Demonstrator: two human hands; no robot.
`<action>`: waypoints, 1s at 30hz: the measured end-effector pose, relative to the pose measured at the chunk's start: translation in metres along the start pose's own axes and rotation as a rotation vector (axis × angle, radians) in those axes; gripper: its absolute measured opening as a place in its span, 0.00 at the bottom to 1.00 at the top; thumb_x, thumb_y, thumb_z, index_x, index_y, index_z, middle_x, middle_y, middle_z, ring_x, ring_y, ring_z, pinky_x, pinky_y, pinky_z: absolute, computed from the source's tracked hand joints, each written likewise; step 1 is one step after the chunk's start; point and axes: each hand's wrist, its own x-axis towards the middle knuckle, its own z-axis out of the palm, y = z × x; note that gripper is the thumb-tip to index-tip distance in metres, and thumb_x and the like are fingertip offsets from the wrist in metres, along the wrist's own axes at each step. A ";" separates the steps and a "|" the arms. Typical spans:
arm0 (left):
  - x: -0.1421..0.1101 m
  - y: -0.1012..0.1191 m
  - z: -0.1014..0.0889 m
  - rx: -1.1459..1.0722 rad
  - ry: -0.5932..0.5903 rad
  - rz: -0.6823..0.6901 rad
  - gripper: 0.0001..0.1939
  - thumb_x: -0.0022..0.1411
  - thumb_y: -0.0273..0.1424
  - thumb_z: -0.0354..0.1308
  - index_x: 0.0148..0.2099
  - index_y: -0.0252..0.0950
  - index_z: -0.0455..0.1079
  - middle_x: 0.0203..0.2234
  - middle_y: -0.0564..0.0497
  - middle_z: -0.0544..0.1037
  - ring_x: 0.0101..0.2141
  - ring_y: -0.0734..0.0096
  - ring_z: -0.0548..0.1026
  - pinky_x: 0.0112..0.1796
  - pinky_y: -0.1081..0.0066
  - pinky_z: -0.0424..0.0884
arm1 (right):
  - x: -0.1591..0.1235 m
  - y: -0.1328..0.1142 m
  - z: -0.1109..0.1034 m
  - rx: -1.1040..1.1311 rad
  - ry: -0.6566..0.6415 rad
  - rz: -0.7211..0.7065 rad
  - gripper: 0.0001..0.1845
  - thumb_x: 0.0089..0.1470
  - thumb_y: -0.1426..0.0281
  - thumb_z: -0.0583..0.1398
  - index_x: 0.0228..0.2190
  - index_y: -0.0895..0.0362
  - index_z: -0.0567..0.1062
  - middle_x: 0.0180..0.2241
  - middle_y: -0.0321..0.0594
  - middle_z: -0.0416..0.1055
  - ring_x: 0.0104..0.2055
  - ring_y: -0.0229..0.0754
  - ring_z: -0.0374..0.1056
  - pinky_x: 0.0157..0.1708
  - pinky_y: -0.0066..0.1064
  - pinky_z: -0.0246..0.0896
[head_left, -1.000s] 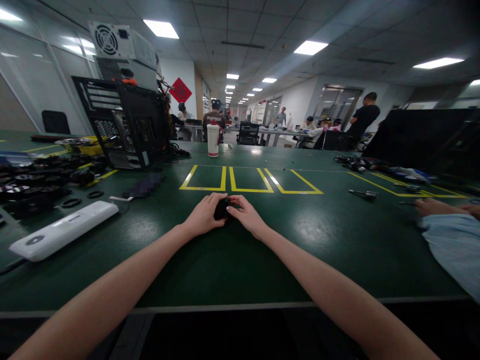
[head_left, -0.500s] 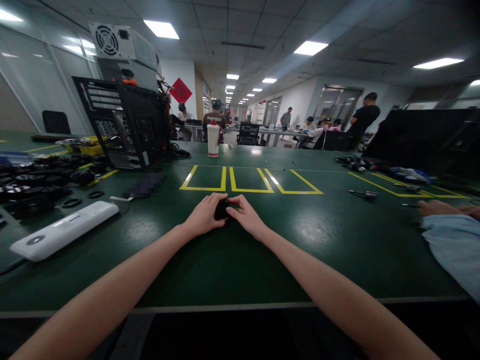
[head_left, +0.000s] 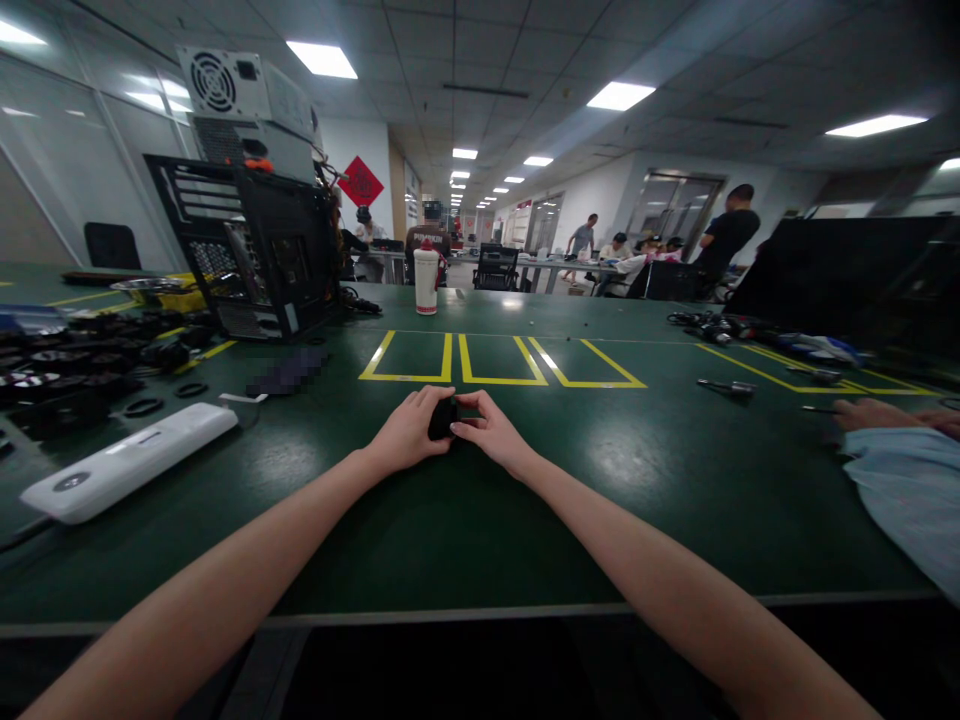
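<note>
Between my hands is a small black object (head_left: 442,420); its kind is too dark and too covered to make out. My left hand (head_left: 409,428) wraps around its left side, thumb below and fingers above. Against its right side, my right hand (head_left: 491,430) pinches with thumb and fingertips. Both hands are low over the green table (head_left: 450,540), just in front of the yellow tape outlines (head_left: 502,381).
A white power strip (head_left: 131,460) lies at left, near black rings (head_left: 142,407) and dark parts. A black computer case (head_left: 255,240) with power supplies on top stands behind. A white cup (head_left: 426,280) stands mid-table. At right, a co-worker's hand (head_left: 877,414) is beside a blue-grey sleeve.
My right thumb has shifted slightly on the black object. My left hand has stayed in place. In the background, a standing person has moved a little to the right.
</note>
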 end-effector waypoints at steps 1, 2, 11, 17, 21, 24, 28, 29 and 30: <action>0.000 0.000 0.000 0.001 -0.001 0.001 0.31 0.46 0.30 0.59 0.52 0.38 0.52 0.45 0.47 0.64 0.45 0.59 0.65 0.44 0.59 0.63 | 0.000 0.000 0.000 -0.001 0.000 -0.015 0.17 0.44 0.68 0.59 0.38 0.54 0.63 0.44 0.38 0.61 0.44 0.39 0.63 0.45 0.36 0.59; 0.000 0.000 0.000 0.002 -0.001 0.002 0.31 0.46 0.30 0.59 0.52 0.38 0.52 0.45 0.47 0.64 0.45 0.59 0.65 0.44 0.59 0.63 | 0.000 0.000 0.001 -0.007 0.003 -0.027 0.15 0.45 0.68 0.58 0.38 0.54 0.63 0.44 0.38 0.61 0.44 0.39 0.63 0.45 0.36 0.59; 0.000 -0.001 0.002 0.003 0.013 0.011 0.31 0.45 0.30 0.59 0.52 0.38 0.52 0.44 0.47 0.65 0.45 0.60 0.65 0.44 0.60 0.63 | 0.004 0.003 0.000 -0.095 0.053 -0.038 0.17 0.46 0.69 0.57 0.41 0.56 0.64 0.43 0.41 0.62 0.48 0.40 0.59 0.47 0.36 0.56; 0.000 -0.002 0.002 0.007 0.009 0.011 0.31 0.45 0.30 0.59 0.52 0.37 0.52 0.44 0.47 0.65 0.45 0.60 0.65 0.45 0.60 0.63 | 0.003 0.001 -0.001 -0.031 0.004 0.033 0.19 0.45 0.69 0.58 0.41 0.55 0.64 0.45 0.41 0.62 0.42 0.40 0.64 0.46 0.38 0.58; 0.000 -0.001 0.001 0.006 0.009 0.015 0.31 0.45 0.30 0.59 0.52 0.38 0.52 0.44 0.47 0.64 0.45 0.60 0.65 0.45 0.60 0.63 | 0.000 -0.001 0.001 -0.003 0.001 -0.018 0.16 0.44 0.69 0.59 0.38 0.55 0.64 0.43 0.38 0.62 0.43 0.39 0.63 0.45 0.37 0.58; 0.000 -0.001 0.001 0.005 0.007 0.011 0.31 0.46 0.30 0.59 0.52 0.38 0.52 0.44 0.47 0.64 0.45 0.60 0.65 0.44 0.59 0.63 | 0.000 -0.001 0.002 -0.030 0.022 -0.038 0.13 0.47 0.68 0.56 0.37 0.55 0.64 0.41 0.38 0.63 0.44 0.39 0.62 0.45 0.37 0.59; 0.000 -0.002 0.002 0.003 0.007 0.009 0.31 0.46 0.30 0.59 0.52 0.38 0.52 0.44 0.46 0.64 0.45 0.60 0.65 0.44 0.60 0.63 | 0.002 0.000 0.001 -0.072 0.044 -0.062 0.13 0.47 0.69 0.56 0.37 0.55 0.65 0.41 0.38 0.63 0.47 0.40 0.59 0.46 0.36 0.58; 0.000 -0.002 0.002 0.001 0.006 0.009 0.31 0.46 0.30 0.59 0.52 0.38 0.52 0.44 0.47 0.64 0.45 0.60 0.65 0.45 0.60 0.63 | 0.002 0.000 0.000 -0.079 0.047 -0.056 0.14 0.47 0.69 0.57 0.38 0.55 0.65 0.42 0.39 0.63 0.47 0.40 0.59 0.47 0.36 0.57; 0.000 -0.002 0.002 -0.001 0.004 0.010 0.31 0.46 0.30 0.59 0.52 0.38 0.52 0.45 0.47 0.64 0.45 0.60 0.65 0.45 0.59 0.63 | 0.003 -0.001 0.000 -0.085 0.045 -0.042 0.15 0.47 0.69 0.57 0.39 0.55 0.65 0.42 0.39 0.63 0.47 0.40 0.60 0.47 0.37 0.57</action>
